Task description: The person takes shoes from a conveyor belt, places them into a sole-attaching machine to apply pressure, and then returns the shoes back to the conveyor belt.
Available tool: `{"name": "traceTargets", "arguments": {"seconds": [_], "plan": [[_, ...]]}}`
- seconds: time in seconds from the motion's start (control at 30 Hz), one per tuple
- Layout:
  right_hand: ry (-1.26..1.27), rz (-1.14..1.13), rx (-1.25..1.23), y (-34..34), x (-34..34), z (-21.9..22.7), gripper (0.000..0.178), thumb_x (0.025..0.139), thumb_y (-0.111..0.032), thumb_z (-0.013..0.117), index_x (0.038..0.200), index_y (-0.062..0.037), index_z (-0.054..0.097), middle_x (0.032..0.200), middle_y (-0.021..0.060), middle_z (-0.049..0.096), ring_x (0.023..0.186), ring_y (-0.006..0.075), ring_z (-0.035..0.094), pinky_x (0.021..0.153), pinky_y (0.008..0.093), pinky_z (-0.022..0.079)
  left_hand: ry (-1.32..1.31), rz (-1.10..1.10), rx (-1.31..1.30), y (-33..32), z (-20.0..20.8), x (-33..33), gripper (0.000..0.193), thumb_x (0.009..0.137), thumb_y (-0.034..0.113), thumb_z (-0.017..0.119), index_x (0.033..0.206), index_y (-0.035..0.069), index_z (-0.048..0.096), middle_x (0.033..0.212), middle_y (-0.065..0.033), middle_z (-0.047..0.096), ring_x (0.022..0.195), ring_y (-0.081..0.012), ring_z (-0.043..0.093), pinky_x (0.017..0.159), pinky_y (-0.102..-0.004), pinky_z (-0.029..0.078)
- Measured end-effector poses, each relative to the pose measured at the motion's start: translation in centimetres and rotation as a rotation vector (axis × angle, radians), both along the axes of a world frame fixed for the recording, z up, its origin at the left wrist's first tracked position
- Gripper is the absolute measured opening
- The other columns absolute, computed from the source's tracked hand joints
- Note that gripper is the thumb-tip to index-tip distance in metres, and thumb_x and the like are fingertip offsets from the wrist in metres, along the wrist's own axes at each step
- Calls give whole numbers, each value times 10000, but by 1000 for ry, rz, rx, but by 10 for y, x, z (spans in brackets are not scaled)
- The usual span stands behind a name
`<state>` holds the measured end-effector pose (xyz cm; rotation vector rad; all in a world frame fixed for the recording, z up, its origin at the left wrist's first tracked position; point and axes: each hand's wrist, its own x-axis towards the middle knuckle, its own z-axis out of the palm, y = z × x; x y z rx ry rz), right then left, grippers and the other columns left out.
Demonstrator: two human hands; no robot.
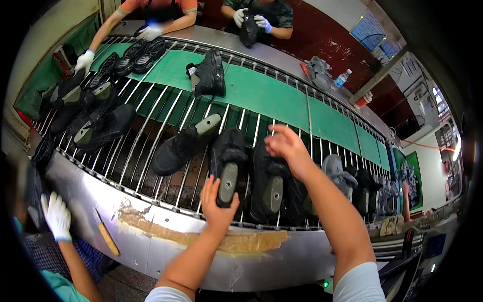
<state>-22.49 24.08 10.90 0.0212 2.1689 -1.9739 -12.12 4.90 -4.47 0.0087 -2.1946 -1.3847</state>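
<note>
Fingers, left hand [219, 206]: apart around a black shoe [229, 143]; cannot tell if clamped
Right hand [286, 147]: loosely curled, seemingly empty
Shoe step: probably positioning
Next move: likely needs firm heel grip

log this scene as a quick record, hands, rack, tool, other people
left hand: fingers and thumb about the heel of a black shoe with a green last inside
right hand: raised near the neighbouring shoe, contact unclear
rack: metal rods, green sheet
tool: wooden-handled, on metal ledge
people: gloved hands across the rack hold a dark shoe
</note>
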Motion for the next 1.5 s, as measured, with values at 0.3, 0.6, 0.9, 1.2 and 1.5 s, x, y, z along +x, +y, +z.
{"name": "traceTargets", "arguments": {"seconds": [0.3, 0.6, 0.9, 1.2, 1.5], "plan": [[-210, -94, 199, -77, -251, -88, 875, 829, -527, 635, 1469, -58, 265, 1347, 177, 465, 1201, 265, 477, 983, 380, 396, -79, -104, -27, -19, 13, -19, 600, 629, 159, 773, 1154, -2, 530, 1276, -223, 517, 1190, -427, 492, 998, -519, 383], [-361, -102, 20, -96, -363, -144, 674, 769, -543, 617, 1260, -86, 543, 1237, 180, 549, 1114, 281, 524, 968, 397, 382, -198, -136, 29, -21, 13, -16, 609, 624, 252, 799, 1144, 50, 555, 1264, -186, 524, 1191, -403, 496, 982, -520, 381], [-444, -23, -13, -91, -336, -124, 431, 724, -437, 604, 962, -81, 652, 841, 72, 680, 725, 206, 632, 680, 332, 476, -143, -193, -52, -19, 6, -18, 683, 690, 226, 797, 1246, 3, 469, 1307, -248, 483, 1216, -445, 467, 993, -539, 364], [-394, -61, -833, -23, -95, 2, 561, 793, -411, 543, 1145, 23, 588, 1059, 179, 670, 926, 296, 666, 892, 433, 514, -90, -149, -54, -11, 4, -16, 690, 662, 211, 822, 1232, -8, 500, 1330, -225, 492, 1236, -419, 456, 1025, -511, 352], [468, -559, -823, 105, 354, 63, 605, 754, -330, 586, 1230, 36, 511, 1164, 198, 602, 1028, 320, 605, 952, 432, 469, -28, -106, 119, 6, -8, -2, 683, 686, 99, 810, 1288, 0, 502, 1354, -188, 492, 1257, -342, 465, 1078, -409, 338]]}}
